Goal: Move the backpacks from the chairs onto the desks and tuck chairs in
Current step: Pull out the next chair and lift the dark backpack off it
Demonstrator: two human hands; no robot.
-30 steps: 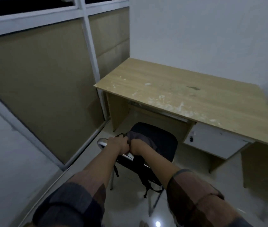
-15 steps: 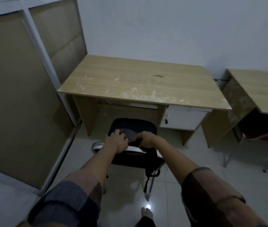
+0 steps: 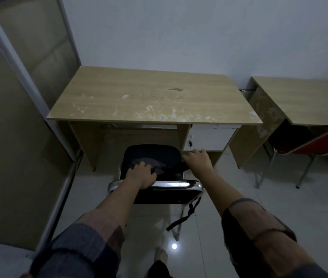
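Backpack [image 3: 155, 165] lies on the chair [image 3: 165, 187] seat before the desk [image 3: 153, 101]. Left hand [image 3: 141, 174] grips its dark fabric with curled fingers; right hand [image 3: 198, 159] holds its strap [image 3: 179, 166], fingers partly spread.

Views: we record one, the head camera, so no overlap with a second view.
Position: above and behind the chair [image 3: 155, 189], at the person's head.
Facing: forward and down, toward the desk [image 3: 151, 99] and the wall behind it.
Nearness: forearms fill the lower frame; the desk sits mid-frame.
Lens: wide-angle; we note the partition [image 3: 14, 121] at left and a second desk [image 3: 307, 101] at right, both bowed.
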